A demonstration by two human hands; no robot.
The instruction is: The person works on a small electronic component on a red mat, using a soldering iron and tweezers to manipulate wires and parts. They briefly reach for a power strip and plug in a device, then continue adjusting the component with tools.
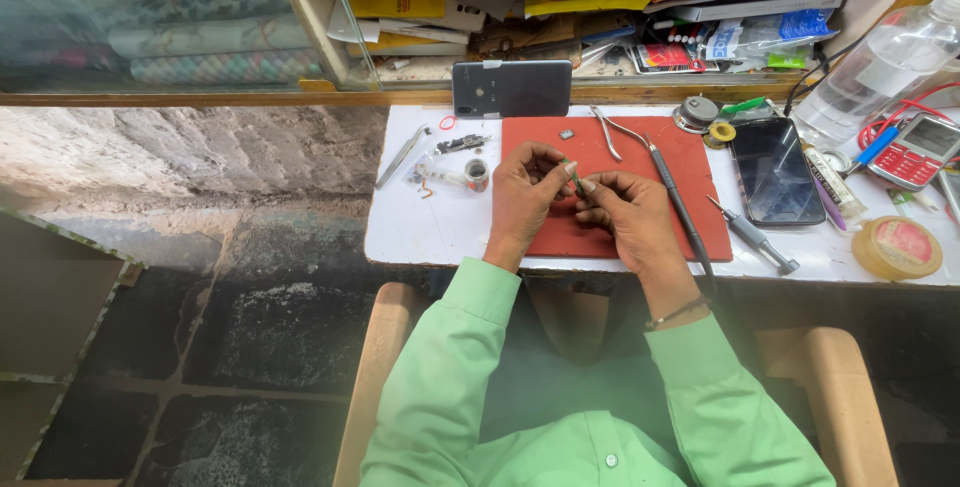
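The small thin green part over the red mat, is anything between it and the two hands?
Nothing visible: the left hand and right hand both pinch the small thin green part directly, above the red mat.

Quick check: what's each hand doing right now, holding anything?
Left hand: closed, pinching a small green part.
Right hand: closed, fingertips on the same part.
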